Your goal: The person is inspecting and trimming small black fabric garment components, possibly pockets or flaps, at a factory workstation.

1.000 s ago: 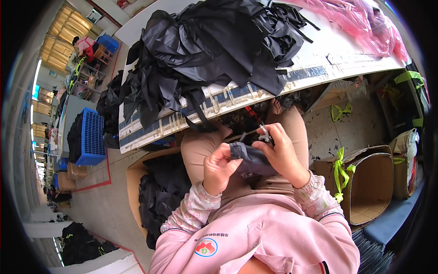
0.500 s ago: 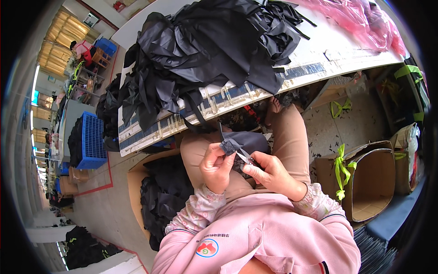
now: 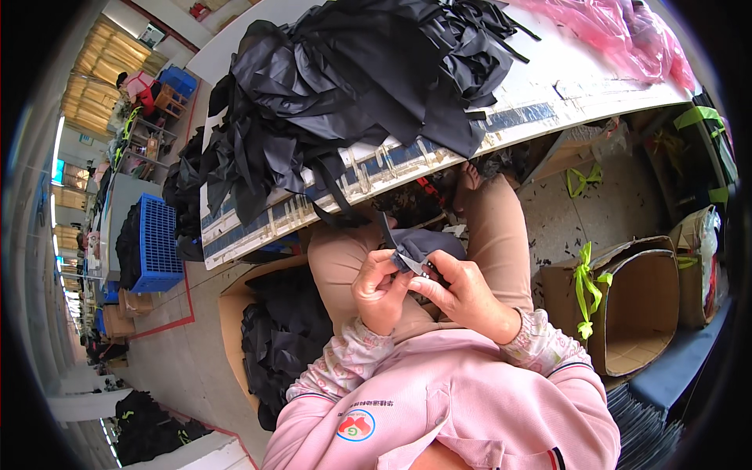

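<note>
My left hand [image 3: 379,296] pinches the edge of a dark fabric piece [image 3: 432,241] above my lap. The rest of that cloth hangs between my knees, and a narrow strip sticks up from it. In my right hand [image 3: 468,296] is a pair of thread snips [image 3: 413,265], its metal blades lying against the cloth close to my left fingertips. Fingers cover most of the snips' handle. Both hands nearly meet over my thighs.
Ahead, a heap of black fabric pieces [image 3: 352,86] covers part of the white table [image 3: 576,102], with pink plastic [image 3: 619,39] at its far right. A box of black cloth [image 3: 286,313] stands at my left. An open cardboard box [image 3: 638,313] and a blue crate [image 3: 159,243] flank me.
The snips and my right hand have shifted left and up, so the blades now lie over the cloth at my left fingers. My left hand has turned slightly.
</note>
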`<move>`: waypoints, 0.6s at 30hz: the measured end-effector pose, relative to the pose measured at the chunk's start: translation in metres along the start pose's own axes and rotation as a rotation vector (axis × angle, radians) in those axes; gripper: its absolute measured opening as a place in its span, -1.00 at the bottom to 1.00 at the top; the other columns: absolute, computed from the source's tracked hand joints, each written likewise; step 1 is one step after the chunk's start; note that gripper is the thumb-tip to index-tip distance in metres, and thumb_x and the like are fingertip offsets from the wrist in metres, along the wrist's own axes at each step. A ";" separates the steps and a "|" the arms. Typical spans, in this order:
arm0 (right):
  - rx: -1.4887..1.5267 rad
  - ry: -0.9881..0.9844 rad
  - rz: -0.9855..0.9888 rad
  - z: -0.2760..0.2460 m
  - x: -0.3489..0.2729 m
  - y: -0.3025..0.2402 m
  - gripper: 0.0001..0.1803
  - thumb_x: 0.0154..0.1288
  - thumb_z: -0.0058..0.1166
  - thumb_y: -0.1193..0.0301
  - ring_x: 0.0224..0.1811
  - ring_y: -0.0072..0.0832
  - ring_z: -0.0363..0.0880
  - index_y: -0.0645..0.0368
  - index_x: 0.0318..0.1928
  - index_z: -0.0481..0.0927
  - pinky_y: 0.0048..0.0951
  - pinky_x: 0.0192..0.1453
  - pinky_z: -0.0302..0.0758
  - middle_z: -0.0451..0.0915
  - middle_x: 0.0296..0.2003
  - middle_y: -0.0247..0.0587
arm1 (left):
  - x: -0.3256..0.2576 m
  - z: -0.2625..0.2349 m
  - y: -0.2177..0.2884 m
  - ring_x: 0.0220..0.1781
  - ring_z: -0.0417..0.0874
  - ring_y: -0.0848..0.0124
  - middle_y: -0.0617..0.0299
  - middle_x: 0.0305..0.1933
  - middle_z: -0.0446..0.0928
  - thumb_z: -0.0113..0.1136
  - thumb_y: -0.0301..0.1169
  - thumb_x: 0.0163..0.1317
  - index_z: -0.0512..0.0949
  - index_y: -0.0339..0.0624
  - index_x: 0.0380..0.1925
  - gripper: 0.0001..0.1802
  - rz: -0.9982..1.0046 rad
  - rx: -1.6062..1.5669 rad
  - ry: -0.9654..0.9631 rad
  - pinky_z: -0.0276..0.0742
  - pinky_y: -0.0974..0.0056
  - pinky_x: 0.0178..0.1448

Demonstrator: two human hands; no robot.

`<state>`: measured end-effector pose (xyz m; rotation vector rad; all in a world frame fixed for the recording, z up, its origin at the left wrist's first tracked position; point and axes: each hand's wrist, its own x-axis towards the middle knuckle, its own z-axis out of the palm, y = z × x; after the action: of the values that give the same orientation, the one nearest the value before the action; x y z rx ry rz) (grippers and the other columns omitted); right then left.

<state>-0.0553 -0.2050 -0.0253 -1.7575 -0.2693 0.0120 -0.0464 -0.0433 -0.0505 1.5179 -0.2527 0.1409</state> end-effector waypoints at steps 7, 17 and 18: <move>-0.012 -0.007 0.009 -0.001 -0.001 0.000 -0.69 0.31 0.19 0.29 -0.60 -0.56 0.10 0.28 -0.33 0.42 -0.46 -0.58 0.23 0.21 -0.66 -0.22 | 0.000 0.001 -0.001 -0.15 0.57 0.52 0.21 -0.06 0.48 0.20 -0.71 0.18 0.60 -0.40 -0.22 -0.84 0.004 -0.015 0.001 0.50 0.45 -0.09; 0.005 -0.027 0.038 -0.005 -0.003 -0.002 -0.68 0.34 0.16 0.30 -0.59 -0.59 0.08 0.27 -0.40 0.39 -0.46 -0.59 0.19 0.17 -0.67 -0.25 | -0.001 0.000 0.001 -0.12 0.57 0.48 0.17 -0.07 0.49 0.21 -0.73 0.15 0.59 -0.39 -0.24 -0.83 -0.009 -0.032 -0.054 0.50 0.44 -0.08; 0.014 -0.031 0.051 -0.005 -0.003 -0.002 -0.68 0.34 0.16 0.30 -0.59 -0.60 0.08 0.27 -0.40 0.39 -0.46 -0.59 0.18 0.17 -0.67 -0.27 | -0.001 0.000 0.001 -0.12 0.57 0.48 0.17 -0.07 0.49 0.21 -0.73 0.15 0.59 -0.39 -0.24 -0.83 -0.010 -0.032 -0.054 0.50 0.44 -0.08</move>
<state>-0.0576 -0.2101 -0.0227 -1.7512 -0.2466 0.0775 -0.0474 -0.0428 -0.0501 1.4925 -0.2897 0.0875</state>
